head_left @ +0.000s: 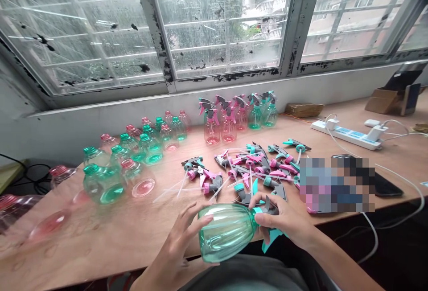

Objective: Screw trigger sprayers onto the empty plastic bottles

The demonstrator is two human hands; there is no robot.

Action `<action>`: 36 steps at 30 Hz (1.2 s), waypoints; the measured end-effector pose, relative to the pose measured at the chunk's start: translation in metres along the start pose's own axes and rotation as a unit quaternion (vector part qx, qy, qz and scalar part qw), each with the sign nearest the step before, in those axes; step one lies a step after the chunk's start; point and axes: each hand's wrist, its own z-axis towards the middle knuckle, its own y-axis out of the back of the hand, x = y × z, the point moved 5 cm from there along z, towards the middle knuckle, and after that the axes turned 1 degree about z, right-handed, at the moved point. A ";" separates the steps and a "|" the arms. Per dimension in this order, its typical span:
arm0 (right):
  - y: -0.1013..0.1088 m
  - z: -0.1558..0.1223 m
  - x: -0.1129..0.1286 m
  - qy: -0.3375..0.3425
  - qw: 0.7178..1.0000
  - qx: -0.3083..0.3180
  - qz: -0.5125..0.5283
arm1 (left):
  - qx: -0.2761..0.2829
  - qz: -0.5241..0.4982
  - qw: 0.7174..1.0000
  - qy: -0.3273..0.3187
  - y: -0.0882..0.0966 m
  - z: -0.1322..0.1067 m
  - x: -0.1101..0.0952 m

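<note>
A clear green spray bottle lies on its side between my hands, above the front edge of the table. My left hand is wrapped round the bottle's base end. At the neck, the fingers of my right hand close round the teal and grey trigger sprayer, which sits on the bottle's mouth. Part of the sprayer is hidden behind my fingers. Just beyond, a heap of loose pink, teal and grey trigger sprayers with thin tubes lies on the wooden table.
Open green and pink bottles stand in rows at the left. Several bottles with sprayers stand by the window wall. To the right are a white power strip, cables, a dark phone and a cardboard box.
</note>
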 end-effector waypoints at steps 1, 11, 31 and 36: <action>0.000 -0.001 0.000 0.001 1.000 0.004 0.006 | -0.004 0.014 1.000 -0.018 0.001 0.000 -0.005; 0.000 -0.008 0.003 -0.024 0.999 0.001 0.041 | -0.044 0.050 0.995 -0.068 0.004 0.000 -0.024; 0.024 -0.013 0.020 0.212 0.944 -0.201 -0.156 | -0.170 0.014 0.981 0.096 0.013 -0.001 0.022; 0.024 -0.016 0.021 0.229 0.882 -0.243 -0.333 | -0.149 0.017 0.985 0.086 0.013 0.004 0.017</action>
